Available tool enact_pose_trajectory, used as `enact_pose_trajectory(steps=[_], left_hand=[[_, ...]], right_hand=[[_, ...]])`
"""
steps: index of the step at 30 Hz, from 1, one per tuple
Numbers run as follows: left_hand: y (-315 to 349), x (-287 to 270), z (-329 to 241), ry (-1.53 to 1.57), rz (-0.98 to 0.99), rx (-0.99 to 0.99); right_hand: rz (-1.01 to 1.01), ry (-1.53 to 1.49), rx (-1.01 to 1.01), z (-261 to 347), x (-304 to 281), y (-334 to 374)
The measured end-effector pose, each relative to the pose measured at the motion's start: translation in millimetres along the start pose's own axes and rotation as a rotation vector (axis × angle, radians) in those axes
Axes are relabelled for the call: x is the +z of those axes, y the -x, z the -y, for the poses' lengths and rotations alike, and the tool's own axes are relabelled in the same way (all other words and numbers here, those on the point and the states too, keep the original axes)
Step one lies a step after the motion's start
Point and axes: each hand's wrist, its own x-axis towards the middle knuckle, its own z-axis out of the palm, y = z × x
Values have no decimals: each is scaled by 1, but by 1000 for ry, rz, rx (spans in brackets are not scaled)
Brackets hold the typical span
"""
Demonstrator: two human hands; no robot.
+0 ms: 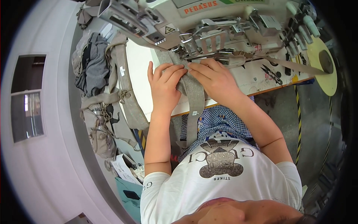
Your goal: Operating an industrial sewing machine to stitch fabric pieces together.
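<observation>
My left hand (166,84) rests palm-down, fingers bent, fingertips at the grey fabric strip (196,95); my right hand (214,80) lies across from it, fingers extended over the same cloth. Thumbs are hidden, so whether either hand pinches the cloth I cannot tell. The strip runs from the sewing machine's foot area (181,51) over the table's front edge (257,93) towards my lap. Principal hazard, in my judgement: fingertips drawn under the foot, since both sets are near it. Secondary: skewed cloth, should the hanging end drag or my hands press unevenly. Clearance: the white tabletop (138,69) is bare left of my left hand; to the right, scissors (272,74) and a pale tape (292,65) limit movement.
</observation>
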Motion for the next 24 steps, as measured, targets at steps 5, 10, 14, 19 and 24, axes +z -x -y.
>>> enact_pose_trajectory(steps=[5,10,14,19,24], left_hand=[[3,0,-1,0,-9,-23],[4,3,-3,23,-28,-33],[4,3,-4,22,-30,-37],[4,3,-4,35,-23,-55],[3,4,-4,44,-22,-70]], right_hand=[[36,-1,-1,0,-2,-3],[39,-34,16,-2,0,1],[57,-30,12,-2,-1,-1],[55,-24,16,-1,-1,-2],[57,-31,30,-1,0,-2]])
